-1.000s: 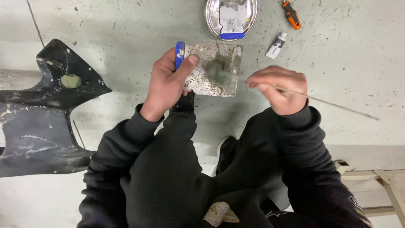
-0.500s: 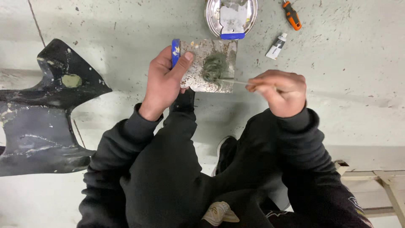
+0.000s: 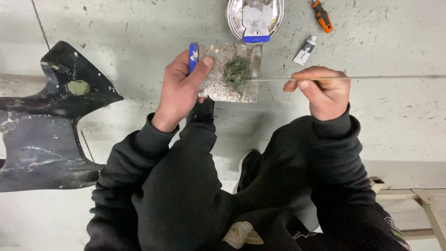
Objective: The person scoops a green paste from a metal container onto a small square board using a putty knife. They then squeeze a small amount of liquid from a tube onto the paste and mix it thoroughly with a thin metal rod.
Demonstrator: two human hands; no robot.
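View from above of a squatting person in black clothing, working over a pale concrete floor [image 3: 395,121].

Central object: a flat metal spreader blade [image 3: 232,72] with a blue handle edge, smeared and speckled, held level just above the knees. A dab of greenish putty [image 3: 238,73] lies on the middle of the blade.

Left hand [image 3: 183,90]: grips the blade at its blue-edged side; the thumb is pressed flat on the upper face of the blade, and the other fingers are curled underneath it, so the blade is pinched between thumb and fingers.

Right hand [image 3: 323,90]: lies to the far side of the blade from the left hand, apart from it. Its fingers are curled together and pinch a thin metal rod [image 3: 371,77] between thumb and fingertips. The rod runs level; one end reaches the putty on the blade, and the other runs out past the hand away from the blade.

Surroundings, relative to the blade: just beyond its far edge on the floor stands a round metal tin [image 3: 232,21] with a second blue-edged spreader [image 3: 255,21] lying across its opening. Beyond the blade and towards the rod side lie a small white tube [image 3: 305,50] and, farther off, an orange-handled tool [image 3: 322,15]. Well apart from the blade on the left-hand side lies a black, scuffed body panel [image 3: 42,135] bearing a patch of greenish filler [image 3: 79,87].
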